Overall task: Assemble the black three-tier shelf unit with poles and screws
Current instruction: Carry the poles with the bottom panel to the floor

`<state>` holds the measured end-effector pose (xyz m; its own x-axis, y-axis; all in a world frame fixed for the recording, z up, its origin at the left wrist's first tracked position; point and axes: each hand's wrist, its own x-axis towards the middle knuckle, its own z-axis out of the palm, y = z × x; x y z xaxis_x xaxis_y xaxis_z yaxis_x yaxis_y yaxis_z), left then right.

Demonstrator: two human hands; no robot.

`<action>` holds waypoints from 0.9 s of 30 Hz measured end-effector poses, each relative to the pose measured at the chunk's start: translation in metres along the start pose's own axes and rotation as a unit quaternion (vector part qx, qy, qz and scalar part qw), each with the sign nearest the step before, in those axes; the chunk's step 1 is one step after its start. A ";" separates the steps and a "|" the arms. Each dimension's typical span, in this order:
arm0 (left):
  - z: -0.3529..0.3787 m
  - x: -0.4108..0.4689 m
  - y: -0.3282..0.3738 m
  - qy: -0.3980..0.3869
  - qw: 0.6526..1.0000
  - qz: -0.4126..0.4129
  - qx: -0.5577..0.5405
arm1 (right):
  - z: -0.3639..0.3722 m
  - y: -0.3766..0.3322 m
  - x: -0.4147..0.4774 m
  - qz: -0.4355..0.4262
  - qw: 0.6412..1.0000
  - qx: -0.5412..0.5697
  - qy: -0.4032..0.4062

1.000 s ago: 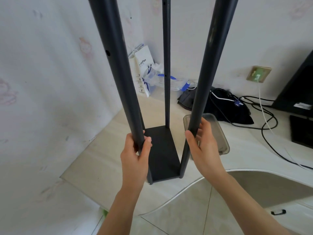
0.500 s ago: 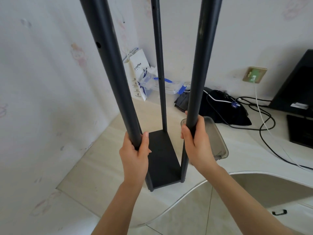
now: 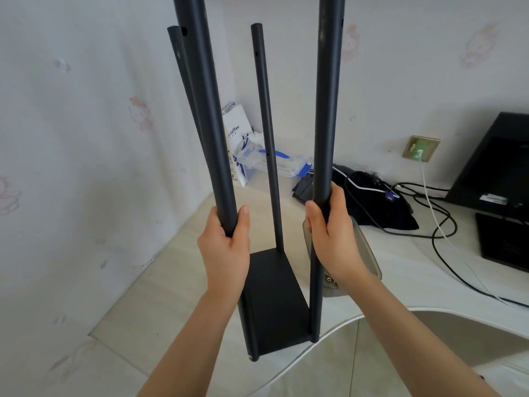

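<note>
The left hand [image 3: 226, 253] is curled round the near-left black round metal pole [image 3: 206, 110], low down. Right of it, the black rectangular shelf panel [image 3: 274, 299] sits at the near edge of the pale tabletop [image 3: 160, 305]. The right hand [image 3: 335, 239] grips the near-right black metal pole [image 3: 326, 110] at about the same height. To do this well, keep both grips level and the poles parallel, so the screw holes [image 3: 184, 31] line up for the next tier, and keep the panel from slipping off the edge.
</note>
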<state>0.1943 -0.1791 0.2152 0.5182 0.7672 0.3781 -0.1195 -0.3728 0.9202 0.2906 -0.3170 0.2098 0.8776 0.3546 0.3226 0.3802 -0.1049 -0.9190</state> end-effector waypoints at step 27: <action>-0.113 -0.107 0.062 -0.294 0.942 0.051 -0.156 | -0.013 -0.106 -0.243 0.009 0.962 -0.051 0.268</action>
<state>0.0356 -0.2259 0.2435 0.8594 0.2795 0.4281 -0.3885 -0.1872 0.9022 0.0410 -0.4035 0.2317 0.8984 -0.1752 0.4028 0.3662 -0.2075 -0.9071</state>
